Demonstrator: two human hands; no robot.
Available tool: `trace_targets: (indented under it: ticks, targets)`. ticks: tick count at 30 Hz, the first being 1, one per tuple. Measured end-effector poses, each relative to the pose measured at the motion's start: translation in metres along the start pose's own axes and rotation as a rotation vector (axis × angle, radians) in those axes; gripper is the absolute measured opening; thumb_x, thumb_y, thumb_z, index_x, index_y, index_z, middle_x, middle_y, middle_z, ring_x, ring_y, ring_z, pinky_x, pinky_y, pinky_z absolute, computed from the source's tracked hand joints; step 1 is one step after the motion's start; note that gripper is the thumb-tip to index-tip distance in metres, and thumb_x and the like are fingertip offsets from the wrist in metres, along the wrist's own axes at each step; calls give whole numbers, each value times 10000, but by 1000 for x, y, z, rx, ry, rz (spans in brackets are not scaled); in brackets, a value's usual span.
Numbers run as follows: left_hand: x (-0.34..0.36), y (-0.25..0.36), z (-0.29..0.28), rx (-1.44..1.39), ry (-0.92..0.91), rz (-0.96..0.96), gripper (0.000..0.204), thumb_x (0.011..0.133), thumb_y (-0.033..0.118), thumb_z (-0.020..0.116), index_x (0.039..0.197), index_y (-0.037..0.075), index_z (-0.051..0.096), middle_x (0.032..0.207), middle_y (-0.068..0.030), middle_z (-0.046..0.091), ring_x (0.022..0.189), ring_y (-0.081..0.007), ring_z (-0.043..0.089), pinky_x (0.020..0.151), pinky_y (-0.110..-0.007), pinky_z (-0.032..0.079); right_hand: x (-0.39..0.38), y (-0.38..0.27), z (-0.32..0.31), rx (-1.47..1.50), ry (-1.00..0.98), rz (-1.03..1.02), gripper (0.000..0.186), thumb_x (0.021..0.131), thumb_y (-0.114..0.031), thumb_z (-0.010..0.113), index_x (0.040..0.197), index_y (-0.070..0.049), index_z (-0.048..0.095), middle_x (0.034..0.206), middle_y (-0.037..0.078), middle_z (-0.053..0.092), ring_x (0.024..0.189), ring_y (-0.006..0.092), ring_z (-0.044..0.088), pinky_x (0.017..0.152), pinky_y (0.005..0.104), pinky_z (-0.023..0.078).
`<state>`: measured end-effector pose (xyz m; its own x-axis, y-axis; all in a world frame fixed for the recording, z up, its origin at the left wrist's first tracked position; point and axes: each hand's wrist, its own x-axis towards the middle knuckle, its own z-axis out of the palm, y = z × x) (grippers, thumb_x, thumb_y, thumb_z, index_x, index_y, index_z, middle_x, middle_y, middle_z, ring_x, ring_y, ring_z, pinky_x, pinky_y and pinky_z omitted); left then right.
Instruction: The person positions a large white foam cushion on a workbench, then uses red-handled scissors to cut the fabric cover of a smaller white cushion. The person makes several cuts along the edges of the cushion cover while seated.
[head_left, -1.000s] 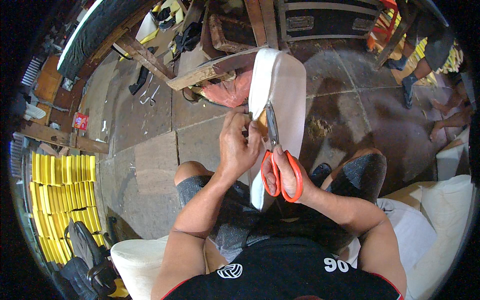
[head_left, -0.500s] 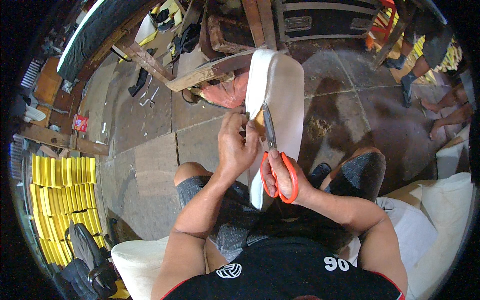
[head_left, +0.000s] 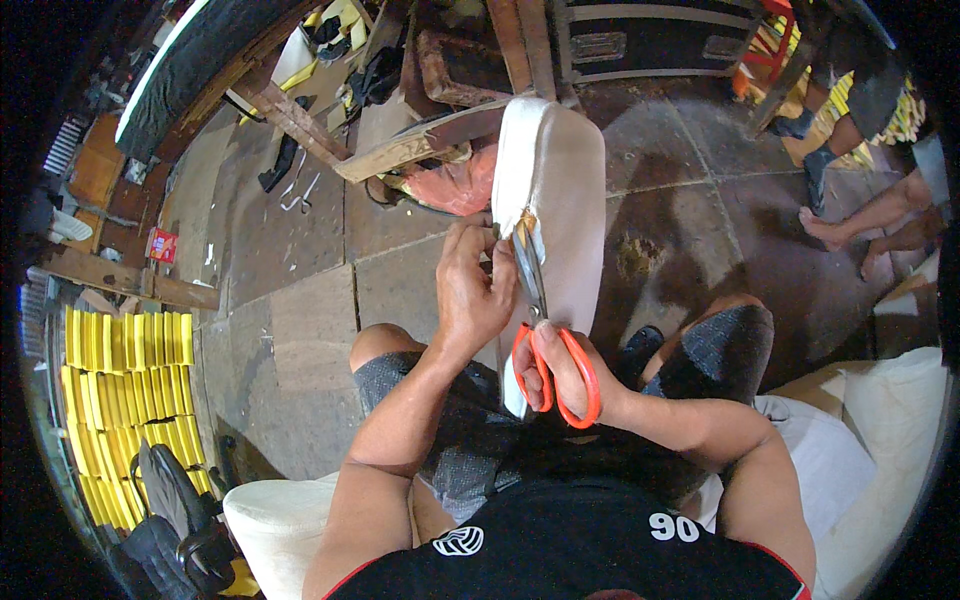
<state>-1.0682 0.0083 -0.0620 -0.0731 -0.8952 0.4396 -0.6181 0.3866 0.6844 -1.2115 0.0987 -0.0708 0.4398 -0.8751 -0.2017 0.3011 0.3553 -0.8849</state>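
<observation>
A long, rounded cushion (head_left: 572, 190) in cream fabric with a white side band stands lengthwise between my knees. My left hand (head_left: 470, 287) is closed at its left edge, the fingertips pinching the fabric cover there. In my right hand (head_left: 610, 393) is a pair of scissors (head_left: 533, 277) with red loop handles, thumb and fingers through the loops. The blades are parted and point away from me at the cover's side. Around their tips the cover gapes, showing a small patch of yellowish filling (head_left: 524, 228) and a loose white flap of fabric.
Stacked yellow foam strips (head_left: 130, 400) stand at the left beside a dark bag (head_left: 165, 480). A wooden frame (head_left: 430, 140) lies ahead with a pinkish plastic bag (head_left: 460, 182) under it. Another person's bare foot (head_left: 825, 228) is at the right. White padded pieces (head_left: 860, 400) lie close by.
The scissors have drawn back slightly toward me and their blades and loops have spread. A white flap now shows by the tips. The other person's foot at the right has come further left.
</observation>
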Motion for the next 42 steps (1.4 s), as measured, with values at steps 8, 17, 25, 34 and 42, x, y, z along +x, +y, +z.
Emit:
trace_targets:
  ticks: [8, 17, 25, 34, 42]
  targets:
    - [0, -2, 3, -5, 51, 60, 100, 855, 66, 581, 816, -24, 563, 783, -171, 525, 713, -322, 547, 659, -404, 445, 13, 0, -8, 172, 84, 68, 598, 997, -573, 383, 800, -26, 526, 536, 34, 454, 416, 148, 474, 396, 292, 411]
    - [-2, 5, 2, -17, 35, 18, 64, 829, 44, 581, 819, -17, 567, 792, -163, 532, 729, -319, 553, 672, -404, 451, 13, -1, -7, 96, 139, 89, 636, 956, -631, 426, 780, -26, 513, 504, 27, 431, 382, 144, 448, 372, 289, 386]
    - [-5, 7, 5, -48, 11, 13, 49, 827, 30, 566, 802, -9, 580, 788, -154, 542, 731, -319, 556, 674, -408, 451, 11, 2, -9, 66, 149, 63, 610, 954, -627, 441, 762, -52, 503, 476, 19, 416, 379, 128, 441, 372, 281, 374]
    - [-6, 3, 2, 9, -50, 17, 84, 838, 43, 580, 836, -29, 536, 920, -202, 573, 781, -377, 591, 699, -436, 487, 7, 2, -7, 80, 121, 43, 551, 991, -559, 424, 740, -73, 490, 485, 13, 424, 387, 129, 425, 385, 293, 363]
    - [-5, 2, 4, -86, 71, 43, 114, 861, 56, 566, 790, -27, 535, 781, -153, 509, 688, -269, 533, 634, -382, 445, 13, -4, -29, -591, 339, -348, 487, 971, -485, 521, 844, -16, 552, 593, 35, 513, 492, 123, 532, 463, 284, 412]
